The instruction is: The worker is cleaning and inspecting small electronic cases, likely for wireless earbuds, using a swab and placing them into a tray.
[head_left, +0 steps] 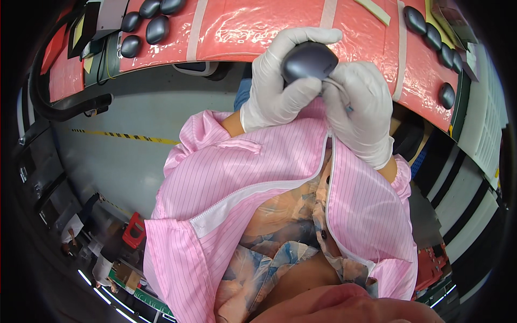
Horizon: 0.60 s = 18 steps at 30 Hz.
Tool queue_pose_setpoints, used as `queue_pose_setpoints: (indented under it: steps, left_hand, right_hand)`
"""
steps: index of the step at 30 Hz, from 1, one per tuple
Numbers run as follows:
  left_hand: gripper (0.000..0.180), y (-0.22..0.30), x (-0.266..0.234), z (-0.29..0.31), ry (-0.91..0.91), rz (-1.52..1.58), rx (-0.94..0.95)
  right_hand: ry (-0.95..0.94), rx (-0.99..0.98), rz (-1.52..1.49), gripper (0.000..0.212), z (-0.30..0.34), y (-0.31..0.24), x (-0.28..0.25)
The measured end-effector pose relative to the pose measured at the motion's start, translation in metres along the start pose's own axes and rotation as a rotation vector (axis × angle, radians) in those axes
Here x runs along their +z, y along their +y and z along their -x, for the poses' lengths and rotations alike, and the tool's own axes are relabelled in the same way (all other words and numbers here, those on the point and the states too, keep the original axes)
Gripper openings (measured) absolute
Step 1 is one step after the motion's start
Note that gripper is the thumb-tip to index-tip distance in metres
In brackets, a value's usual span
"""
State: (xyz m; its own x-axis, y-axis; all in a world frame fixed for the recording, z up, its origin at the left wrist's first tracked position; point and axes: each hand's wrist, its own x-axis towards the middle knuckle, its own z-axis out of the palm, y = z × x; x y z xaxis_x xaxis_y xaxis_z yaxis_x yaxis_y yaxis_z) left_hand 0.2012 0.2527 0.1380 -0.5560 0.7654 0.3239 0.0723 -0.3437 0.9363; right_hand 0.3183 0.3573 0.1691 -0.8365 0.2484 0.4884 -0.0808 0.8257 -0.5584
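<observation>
My left hand [272, 89], in a white glove, grips a glossy dark grey-blue pebble-shaped case [307, 60], thumb at its near side and fingers around its far side. It is held up close to my body, just off the table's near edge. My right hand [366, 105], also gloved in white, is closed beside the case's right side. Between its thumb and fingers is a pale grey, cloth-like piece [338, 89] that meets the case's lower right edge. The fingers partly hide that piece, and a small blue spot shows beside it.
A red, shiny-covered table [242, 32] with pale strips spans the far side. Several similar dark cases [158, 29] lie at its left, and several more [432, 36] at its right. A black flexible hose [72, 112] curves in at left. A red stool [134, 230] stands on the floor.
</observation>
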Motion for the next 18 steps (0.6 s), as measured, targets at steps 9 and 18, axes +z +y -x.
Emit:
queue_pose_setpoints:
  steps: [9, 18]
  left_hand:
    - [0.098, -0.005, -0.007, 0.002, 0.135, 0.242, -0.055]
    - [0.087, -0.013, -0.008, 0.002, 0.086, 0.446, -0.042]
  right_hand:
    - [-0.029, 0.714, -1.333, 0.016, 0.013, 0.013, -0.006]
    - [0.146, 0.541, -0.991, 0.019, 0.017, 0.002, 0.007]
